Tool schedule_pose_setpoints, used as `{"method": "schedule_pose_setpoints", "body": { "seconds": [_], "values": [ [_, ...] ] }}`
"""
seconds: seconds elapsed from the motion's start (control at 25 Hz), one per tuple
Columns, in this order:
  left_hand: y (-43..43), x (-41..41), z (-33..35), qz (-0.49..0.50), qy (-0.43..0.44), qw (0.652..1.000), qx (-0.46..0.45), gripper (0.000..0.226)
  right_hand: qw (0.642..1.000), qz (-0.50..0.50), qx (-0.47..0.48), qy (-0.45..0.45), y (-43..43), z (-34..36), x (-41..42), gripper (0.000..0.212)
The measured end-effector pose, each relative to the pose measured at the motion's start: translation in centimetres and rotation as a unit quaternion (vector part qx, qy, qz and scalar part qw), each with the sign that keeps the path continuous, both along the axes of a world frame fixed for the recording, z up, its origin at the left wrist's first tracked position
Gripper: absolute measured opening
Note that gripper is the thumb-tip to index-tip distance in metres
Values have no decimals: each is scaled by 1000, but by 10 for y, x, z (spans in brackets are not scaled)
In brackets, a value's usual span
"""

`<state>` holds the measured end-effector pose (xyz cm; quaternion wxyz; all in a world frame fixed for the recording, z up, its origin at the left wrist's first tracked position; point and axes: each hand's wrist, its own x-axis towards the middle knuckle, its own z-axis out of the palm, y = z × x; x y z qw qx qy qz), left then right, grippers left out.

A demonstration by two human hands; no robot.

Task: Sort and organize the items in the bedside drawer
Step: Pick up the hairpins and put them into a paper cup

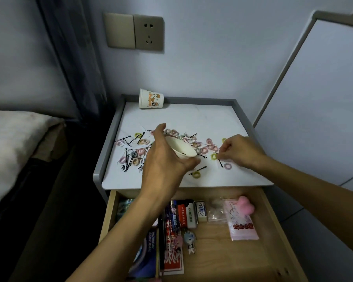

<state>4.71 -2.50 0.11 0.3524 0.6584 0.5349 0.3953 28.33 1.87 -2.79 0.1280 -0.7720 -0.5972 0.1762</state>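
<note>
Of two cups, your left hand [163, 162] gripped the tilted cup [184, 150] above the table [202, 119]; the tipped cup [151, 98] lay at its back. Your right hand [239, 151] pinched a bobby pin [221, 164] among scattered hair ties [196, 174], above the open drawer [222, 251].

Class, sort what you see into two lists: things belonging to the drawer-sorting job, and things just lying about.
Job in hand:
left hand holding white cup
right hand pinching black hairpin
scattered hair ties
open drawer

Lying about:
printed cup on its side
wall socket
bedding
</note>
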Motion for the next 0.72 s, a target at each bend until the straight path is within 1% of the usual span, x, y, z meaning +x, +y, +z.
{"method": "schedule_pose_setpoints", "body": {
  "seconds": [0.08,0.28,0.44,0.52,0.6,0.72],
  "values": [
    [1,-5,3,17,-20,1000,-4,106,999,-28,-28,-20,4,-13,-4,22],
    [2,-11,5,27,-34,999,-16,104,993,-91,-43,-65,15,-18,-1,29],
    [-1,-8,6,21,-32,999,-20,104,983,-114,-50,-132,17,-16,-2,30],
    [-3,-6,6,20,-26,999,-20,104,979,-117,-53,-158,20,-16,-7,27],
    [-3,-4,6,16,-26,999,-22,104,979,-115,-61,-160,22,-16,-9,18],
    [-3,-3,5,13,-31,999,-20,105,982,-111,-75,-131,25,-15,-6,15]
  ]
}}
